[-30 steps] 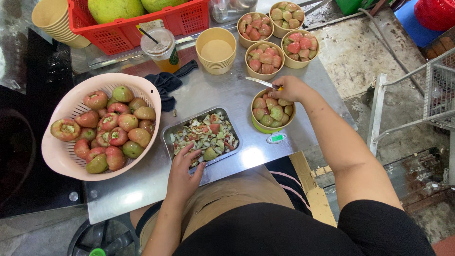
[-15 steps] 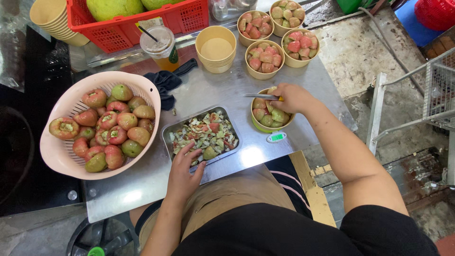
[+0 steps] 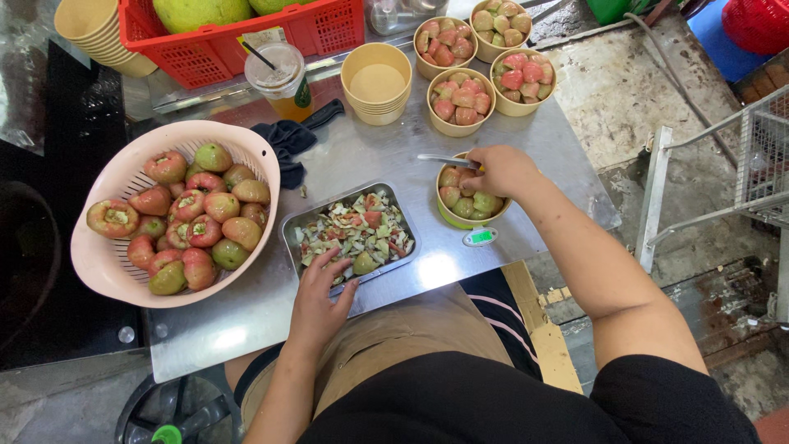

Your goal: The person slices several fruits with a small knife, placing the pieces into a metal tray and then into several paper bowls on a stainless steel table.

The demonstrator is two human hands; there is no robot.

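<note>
My right hand (image 3: 500,171) grips a small knife (image 3: 444,159) and rests over a yellow paper bowl (image 3: 468,201) of cut pink-green fruit that stands on a small scale (image 3: 480,238). My left hand (image 3: 320,300) lies with fingers spread on the near rim of a metal tray (image 3: 349,233) full of fruit scraps and peel. A pink colander (image 3: 173,214) heaped with whole red and green fruit sits to the left on the steel table (image 3: 246,321).
Three filled paper bowls (image 3: 460,101) stand at the back right, a stack of empty bowls (image 3: 376,82) beside them. An iced drink cup (image 3: 281,80), a dark cloth (image 3: 292,140), a red crate (image 3: 238,33) and stacked cups (image 3: 94,29) line the back. A metal rack (image 3: 740,181) stands right.
My right hand has shifted slightly over the bowl on the scale, pressing fruit pieces in. My left hand stays on the tray's edge.
</note>
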